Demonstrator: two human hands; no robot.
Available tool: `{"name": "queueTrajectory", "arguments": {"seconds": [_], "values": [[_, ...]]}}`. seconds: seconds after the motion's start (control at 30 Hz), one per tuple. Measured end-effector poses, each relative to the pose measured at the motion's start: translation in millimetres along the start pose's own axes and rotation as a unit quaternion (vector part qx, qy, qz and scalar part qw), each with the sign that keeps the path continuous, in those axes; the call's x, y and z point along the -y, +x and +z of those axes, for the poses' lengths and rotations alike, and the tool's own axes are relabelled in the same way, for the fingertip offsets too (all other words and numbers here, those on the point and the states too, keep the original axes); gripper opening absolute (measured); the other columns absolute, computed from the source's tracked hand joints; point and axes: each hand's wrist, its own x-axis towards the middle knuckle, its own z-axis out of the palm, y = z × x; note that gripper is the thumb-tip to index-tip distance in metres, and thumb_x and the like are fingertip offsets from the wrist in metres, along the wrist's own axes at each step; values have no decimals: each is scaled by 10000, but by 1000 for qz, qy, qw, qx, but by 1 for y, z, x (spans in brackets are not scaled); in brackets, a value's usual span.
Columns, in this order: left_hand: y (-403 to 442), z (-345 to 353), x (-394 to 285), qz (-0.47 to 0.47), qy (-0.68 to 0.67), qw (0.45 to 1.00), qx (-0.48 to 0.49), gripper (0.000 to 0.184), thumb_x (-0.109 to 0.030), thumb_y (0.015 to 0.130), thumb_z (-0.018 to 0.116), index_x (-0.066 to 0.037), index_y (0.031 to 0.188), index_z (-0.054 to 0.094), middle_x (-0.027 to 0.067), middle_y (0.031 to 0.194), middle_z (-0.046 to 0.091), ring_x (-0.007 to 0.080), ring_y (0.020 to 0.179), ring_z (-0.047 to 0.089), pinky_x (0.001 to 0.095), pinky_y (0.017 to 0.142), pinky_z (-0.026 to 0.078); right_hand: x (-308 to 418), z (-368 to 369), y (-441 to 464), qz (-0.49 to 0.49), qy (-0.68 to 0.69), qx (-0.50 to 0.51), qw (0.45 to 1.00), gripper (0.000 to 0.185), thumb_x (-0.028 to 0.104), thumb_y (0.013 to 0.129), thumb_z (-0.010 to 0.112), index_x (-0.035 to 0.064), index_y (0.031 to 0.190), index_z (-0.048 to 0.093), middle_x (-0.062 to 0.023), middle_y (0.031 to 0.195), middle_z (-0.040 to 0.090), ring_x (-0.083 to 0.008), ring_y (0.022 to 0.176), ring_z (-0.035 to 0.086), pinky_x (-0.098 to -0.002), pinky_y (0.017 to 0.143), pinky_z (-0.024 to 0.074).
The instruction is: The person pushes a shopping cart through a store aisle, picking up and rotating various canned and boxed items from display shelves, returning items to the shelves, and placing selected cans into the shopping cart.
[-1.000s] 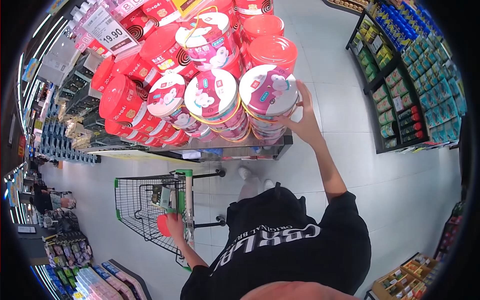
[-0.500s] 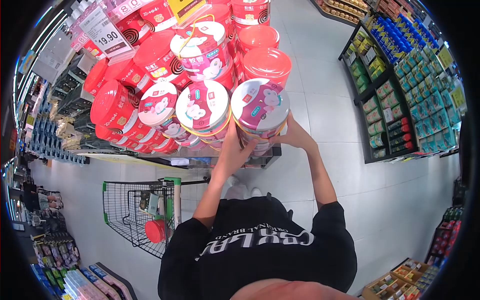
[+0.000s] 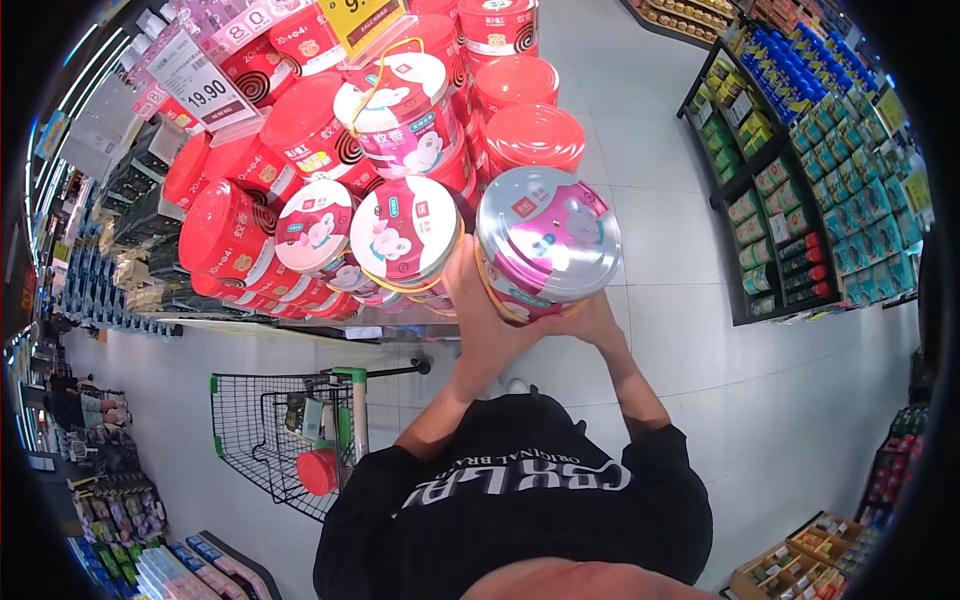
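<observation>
Between both hands is a round pink and white bucket (image 3: 549, 235), its shiny lid facing up at the front right corner of the stacked display. My left hand (image 3: 485, 320) is wrapped round its left and lower side, and my right hand (image 3: 590, 325) grips it from the lower right. Just left stands a similar bucket (image 3: 405, 232) with a white and pink lid, close to my left fingers. Behind the held bucket is a red-lidded bucket (image 3: 535, 140). Another pink and white bucket (image 3: 400, 115) with a yellow handle sits higher in the stack.
A wire shopping cart (image 3: 285, 430) with green corners stands at the lower left, holding a red round container (image 3: 318, 471) and a small box. Dark shelves (image 3: 775, 215) of packaged goods stand at the right. Price signs (image 3: 203, 88) rise above the display.
My left hand has gone from the cart to the bucket's left side. The bucket, gripped by both hands, has come up and right from the stack and looks larger. The red container stays in the cart.
</observation>
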Motion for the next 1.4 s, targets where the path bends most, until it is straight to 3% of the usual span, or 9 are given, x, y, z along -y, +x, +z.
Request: {"name": "queueTrajectory", "arguments": {"seconds": [0.17,0.23,0.27,0.33,0.53,0.97,1.13,1.3,1.4], "values": [[-22,-29,1,-113,-185,974,64,1106,-570,647,796,12,1418,256,173,1356,403,253,1285,385,408,1071,313,29,17,-33,-164,-50,-103,980,1042,555,652,777,-5,1404,323,-186,1393,347,-283,1270,375,-411,1039,333],[-22,-33,-5,-168,-387,904,66,901,-604,807,617,-5,1406,309,131,1339,460,226,1258,439,394,1055,348,47,25,-38,-225,-52,-113,966,958,617,764,660,-18,1405,339,-213,1389,335,-312,1270,367,-424,1039,320],[-15,-33,-18,-193,-560,804,38,781,-609,903,488,-15,1391,351,104,1326,492,215,1236,475,389,1043,369,51,28,-42,-238,-34,-107,965,922,622,806,612,-23,1407,342,-222,1383,340,-322,1268,372,-429,1039,317],[-30,-35,9,-252,-555,792,-10,579,-513,974,374,-61,1332,434,119,1253,554,258,1125,564,425,938,491,42,35,-52,-232,-77,-115,963,836,576,872,547,-29,1414,349,-250,1380,340,-352,1259,382,-432,1043,314],[-58,-26,47,-354,-513,781,-30,547,-485,996,328,-61,1320,449,96,1241,567,229,1096,580,395,917,502,64,71,-97,-180,-283,-132,933,794,453,836,644,-4,1420,360,-326,1400,292,-451,1248,412,-451,998,395],[-98,-33,51,-404,-491,770,-50,523,-455,1014,289,-67,1322,454,86,1209,596,188,1038,609,363,879,525,59,65,-115,-169,-265,-84,946,828,385,808,695,30,1452,315,-301,1418,279,-452,1274,378,-458,1020,371],[-79,-41,-32,-413,-508,750,-94,578,-493,1015,252,-60,1358,424,94,1221,599,168,968,637,307,791,544,33,59,-108,-92,-25,-87,992,850,407,835,654,-3,1464,254,-214,1412,350,-316,1277,409,-389,1051,339],[-104,-53,-56,-276,-163,946,57,794,-618,946,299,4,1440,292,80,1029,474,198,859,504,327,770,437,-40,30,-119,86,367,-72,923,577,417,975,421,13,1384,376,-158,1294,509,-248,1172,522,-354,1001,418],[-112,-64,-71,-135,13,982,131,874,-651,911,387,32,1444,270,110,974,426,222,791,465,319,716,417,-85,18,-124,17,549,-2,836,521,414,1018,279,18,1321,429,-159,1228,563,-245,1134,553,-371,960,457]]}}
